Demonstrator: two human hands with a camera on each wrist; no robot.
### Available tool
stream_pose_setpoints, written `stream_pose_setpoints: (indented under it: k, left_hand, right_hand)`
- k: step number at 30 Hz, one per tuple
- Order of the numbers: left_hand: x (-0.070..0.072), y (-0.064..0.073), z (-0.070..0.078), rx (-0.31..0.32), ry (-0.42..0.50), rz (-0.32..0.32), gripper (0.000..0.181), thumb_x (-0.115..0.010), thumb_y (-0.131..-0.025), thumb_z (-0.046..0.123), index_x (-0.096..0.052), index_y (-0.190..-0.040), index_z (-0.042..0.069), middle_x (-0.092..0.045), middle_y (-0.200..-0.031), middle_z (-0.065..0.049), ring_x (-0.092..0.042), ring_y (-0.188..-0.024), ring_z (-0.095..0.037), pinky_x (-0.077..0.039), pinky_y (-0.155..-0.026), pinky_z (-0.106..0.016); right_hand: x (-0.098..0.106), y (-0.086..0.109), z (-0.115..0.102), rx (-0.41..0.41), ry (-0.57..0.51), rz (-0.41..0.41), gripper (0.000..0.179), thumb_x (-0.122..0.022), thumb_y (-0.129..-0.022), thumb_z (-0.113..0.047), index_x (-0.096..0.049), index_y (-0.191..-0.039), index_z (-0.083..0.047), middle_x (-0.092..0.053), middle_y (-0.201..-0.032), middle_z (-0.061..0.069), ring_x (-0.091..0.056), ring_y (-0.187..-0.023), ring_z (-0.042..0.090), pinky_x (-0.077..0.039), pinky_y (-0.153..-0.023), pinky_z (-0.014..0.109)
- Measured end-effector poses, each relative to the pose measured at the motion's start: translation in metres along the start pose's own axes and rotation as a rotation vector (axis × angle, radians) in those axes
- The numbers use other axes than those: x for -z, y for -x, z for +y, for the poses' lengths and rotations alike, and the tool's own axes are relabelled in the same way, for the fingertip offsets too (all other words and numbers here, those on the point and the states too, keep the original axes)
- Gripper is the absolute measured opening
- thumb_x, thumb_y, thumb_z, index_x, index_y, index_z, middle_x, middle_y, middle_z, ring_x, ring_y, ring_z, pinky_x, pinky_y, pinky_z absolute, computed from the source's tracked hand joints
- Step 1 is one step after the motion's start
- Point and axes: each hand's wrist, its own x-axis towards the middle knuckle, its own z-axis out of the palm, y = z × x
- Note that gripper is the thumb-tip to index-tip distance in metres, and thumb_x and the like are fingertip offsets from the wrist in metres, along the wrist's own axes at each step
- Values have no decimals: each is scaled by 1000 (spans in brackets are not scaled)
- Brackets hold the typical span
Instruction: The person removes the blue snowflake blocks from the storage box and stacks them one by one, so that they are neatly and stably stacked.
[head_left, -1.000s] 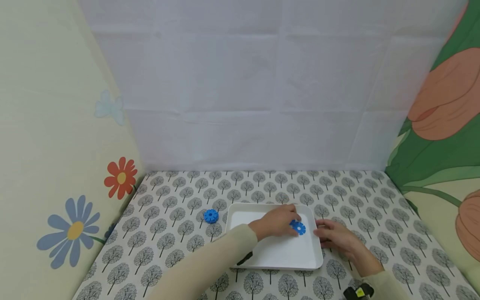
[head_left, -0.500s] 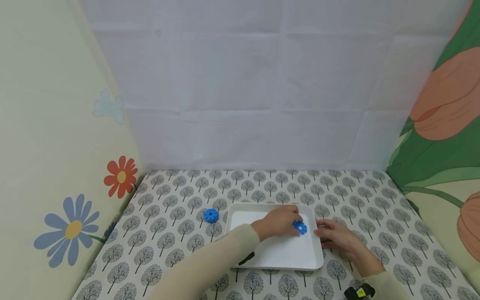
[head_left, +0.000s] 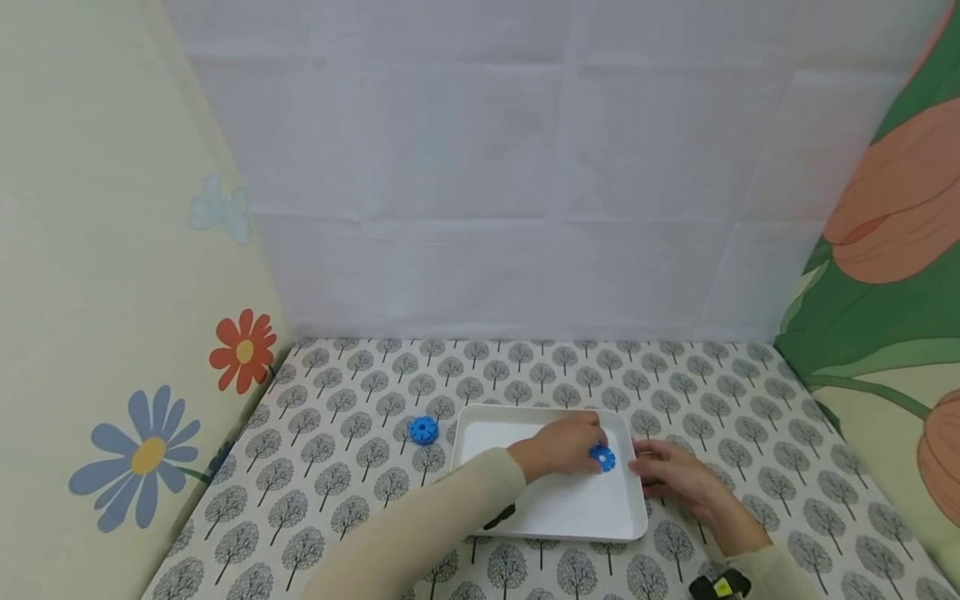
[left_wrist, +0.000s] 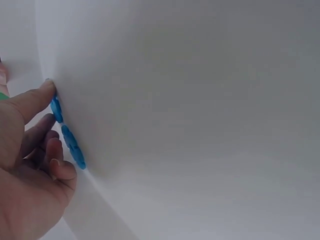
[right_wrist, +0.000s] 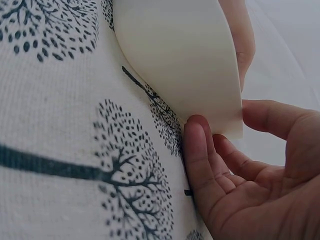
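In the head view a shallow white tray (head_left: 555,508) lies on the table, with my left hand (head_left: 567,444) down inside its right half. Its fingertips are at a blue slotted, flower-shaped disc (head_left: 607,459), which lies near the tray's right wall. Seen edge-on in the left wrist view are a blue disc (left_wrist: 56,109) and a second disc (left_wrist: 74,147) in line, between the straight forefinger and the curled thumb. My right hand (head_left: 678,481) holds the tray's right wall. In the right wrist view its thumb is at the rim and its fingers lie against the outside.
Left of the tray, a small stack of blue slotted discs (head_left: 423,430) sits on the tree-patterned tablecloth (head_left: 330,483). A white sheet (head_left: 487,167) hangs behind the table. Floral panels flank both sides.
My left hand has shifted slightly right, and the blue disc at its fingertips has moved a little toward the tray's right wall. The right hand stays at the wall.
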Motion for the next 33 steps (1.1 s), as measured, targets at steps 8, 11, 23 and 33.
stream_pose_setpoints:
  k: [8, 11, 23, 33]
  left_hand:
    - [4, -7, 6, 69, 12, -40, 33, -83, -84, 32, -73, -112, 18, -56, -101, 7, -51, -84, -3, -45, -76, -16]
    - [6, -9, 8, 97, 24, -52, 33, -86, -81, 30, -72, -108, 17, -55, -98, 7, -50, -82, -4, -45, -74, -16]
    - [5, -8, 12, 106, 15, -40, 43, -87, -79, 37, -66, -111, 17, -55, -96, 8, -50, -81, -4, -46, -72, -17]
    - [17, 10, 8, 97, 103, 41, 52, -84, -82, 40, -64, -125, 20, -66, -109, 9, -60, -94, -4, -50, -81, -20]
  right_hand:
    - [-2, -1, 2, 5, 2, 21, 57, -68, -95, -17, -47, -144, 4, -67, -121, 16, -68, -97, 23, -57, -86, 41]
    - [-2, -2, 2, 13, 5, 23, 56, -68, -95, -16, -48, -143, 4, -67, -120, 16, -68, -97, 23, -57, -85, 41]
    - [1, 0, 1, 0, 4, 3, 58, -68, -95, -18, -47, -144, 3, -66, -122, 16, -67, -99, 23, -57, -87, 41]
    - [0, 0, 1, -6, 7, 13, 56, -67, -96, -18, -47, -144, 3, -67, -122, 15, -68, -99, 23, -57, -88, 42]
